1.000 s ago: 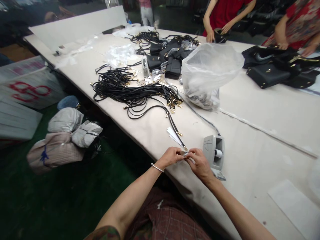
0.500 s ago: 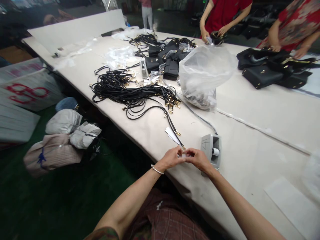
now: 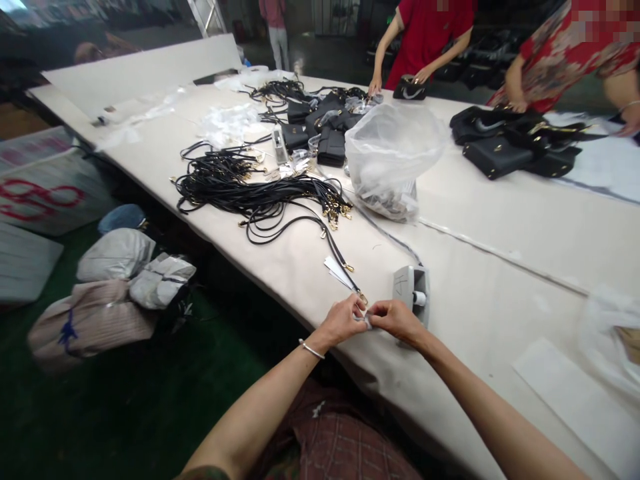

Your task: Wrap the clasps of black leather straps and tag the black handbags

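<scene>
"Across the pale table [image 3: 480,267], what?"
"Heaped black straps [image 3: 250,191], then a grey dispenser [image 3: 402,281] beside the right hand [image 3: 399,321]"
"And the fingers [image 3: 381,309]?"
"Pinched narrow, like those of the left hand [image 3: 343,323], on a small whitish piece [image 3: 368,321] near a gold clasp [image 3: 364,299]"

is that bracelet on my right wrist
No, the pale bracelet circles the wrist of the left hand.
</scene>
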`<state>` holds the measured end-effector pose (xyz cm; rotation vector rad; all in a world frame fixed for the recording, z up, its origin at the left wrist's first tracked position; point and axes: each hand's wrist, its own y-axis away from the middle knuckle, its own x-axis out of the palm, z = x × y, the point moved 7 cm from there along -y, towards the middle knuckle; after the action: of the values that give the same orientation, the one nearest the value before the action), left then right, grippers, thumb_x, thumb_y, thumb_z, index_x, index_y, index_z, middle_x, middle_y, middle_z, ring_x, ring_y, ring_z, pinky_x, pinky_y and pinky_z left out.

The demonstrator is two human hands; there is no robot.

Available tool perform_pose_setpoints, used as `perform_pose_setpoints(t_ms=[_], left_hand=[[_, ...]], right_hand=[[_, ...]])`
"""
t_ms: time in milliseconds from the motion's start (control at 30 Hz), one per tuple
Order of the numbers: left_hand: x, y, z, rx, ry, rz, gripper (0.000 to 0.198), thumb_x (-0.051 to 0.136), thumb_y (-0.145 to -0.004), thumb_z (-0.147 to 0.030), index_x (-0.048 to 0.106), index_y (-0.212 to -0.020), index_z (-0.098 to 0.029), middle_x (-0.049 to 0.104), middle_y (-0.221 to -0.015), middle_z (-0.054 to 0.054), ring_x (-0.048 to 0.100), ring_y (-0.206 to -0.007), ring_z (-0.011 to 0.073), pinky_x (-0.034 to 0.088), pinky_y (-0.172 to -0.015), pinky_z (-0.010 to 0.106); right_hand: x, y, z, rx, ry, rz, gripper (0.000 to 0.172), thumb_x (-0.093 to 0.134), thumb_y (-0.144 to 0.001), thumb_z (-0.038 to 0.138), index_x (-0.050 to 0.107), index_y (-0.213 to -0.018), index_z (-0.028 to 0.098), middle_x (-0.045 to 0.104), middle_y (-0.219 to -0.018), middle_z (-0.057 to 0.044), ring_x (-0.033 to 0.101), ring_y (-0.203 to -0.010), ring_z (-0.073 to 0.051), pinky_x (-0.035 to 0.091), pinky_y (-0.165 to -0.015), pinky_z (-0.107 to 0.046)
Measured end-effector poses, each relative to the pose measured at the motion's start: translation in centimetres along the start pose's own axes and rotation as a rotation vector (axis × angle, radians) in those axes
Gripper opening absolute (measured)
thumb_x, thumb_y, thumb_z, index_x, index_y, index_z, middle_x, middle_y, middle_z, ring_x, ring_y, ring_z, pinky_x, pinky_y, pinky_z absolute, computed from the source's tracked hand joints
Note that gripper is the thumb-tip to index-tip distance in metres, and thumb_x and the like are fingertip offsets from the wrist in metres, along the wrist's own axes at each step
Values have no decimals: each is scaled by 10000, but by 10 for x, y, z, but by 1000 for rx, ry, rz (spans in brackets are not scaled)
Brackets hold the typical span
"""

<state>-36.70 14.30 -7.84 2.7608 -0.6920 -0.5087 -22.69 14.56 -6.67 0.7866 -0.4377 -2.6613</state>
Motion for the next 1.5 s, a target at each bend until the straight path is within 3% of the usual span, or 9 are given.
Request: perform_pose_setpoints(t_ms=[300,533,733,867,933,1000,1133,1333,1500], left_hand=[[24,13,-1,-109,294,120,198,682,-676,-303,570,-778,-175,618,-685,-12,588,-681,150,421,-641,245],[38,14,10,-275,498,164,226,638,-666,-327,542,-803,-174,648,-640,-2,494,-493,88,239,-463,188],[47,19,7,-348,664,334,346,718,-554,-344,595,-811,-148,646,-677,19,535,-532,110,330,-466,205],[52,21,7,-352,693,300,337,748,-542,-305,594,-797,-148,640,-664,1,539,-546,99,362,-503,203],[54,23,9,-348,685,256,301,753,-528,-251,588,-756,-143,638,-640,-1,545,-558,95,374,-528,199],[52,23,12,-348,678,206,273,746,-536,-226,588,-742,-140,652,-635,10,538,-549,90,358,-514,193],[34,20,21,-360,696,72,293,720,-603,-288,563,-819,-167,687,-674,11,472,-467,66,233,-426,188],[9,10,30,-334,788,-83,361,712,-613,-370,533,-868,-187,686,-711,-5,502,-493,68,244,-442,193],[8,6,23,-298,799,-152,337,719,-611,-344,552,-852,-177,695,-718,7,514,-504,72,251,-447,196]], right_hand=[[-9,26,22,-182,149,-60,150,595,-684,170,729,-724,224,669,-610,18,555,-569,-150,379,-555,-257],[-16,45,30,-364,290,-92,109,645,-819,266,754,-809,270,737,-821,-31,621,-806,-214,452,-767,-339],[-17,74,39,-494,395,-99,214,545,-947,270,759,-957,277,753,-976,-68,608,-927,-226,407,-842,-393],[-10,97,37,-544,452,-107,278,552,-946,283,697,-1182,305,732,-1128,-68,614,-1023,-254,405,-913,-447],[-16,102,23,-425,271,-172,230,640,-882,349,743,-1087,326,744,-1098,-39,631,-1013,-261,417,-945,-448],[-35,108,-5,-220,26,-378,193,677,-827,431,776,-943,312,754,-1038,-33,640,-1001,-264,428,-973,-435],[-70,119,-66,151,-177,-771,390,591,-839,539,745,-988,213,734,-1057,-104,617,-1027,-301,428,-975,-479],[-56,98,-107,347,-435,-637,434,728,-655,563,775,-827,167,761,-833,-88,665,-783,-269,516,-722,-396],[-45,106,-108,358,-533,-716,458,741,-608,570,760,-808,159,751,-842,-90,643,-828,-263,494,-729,-372]])
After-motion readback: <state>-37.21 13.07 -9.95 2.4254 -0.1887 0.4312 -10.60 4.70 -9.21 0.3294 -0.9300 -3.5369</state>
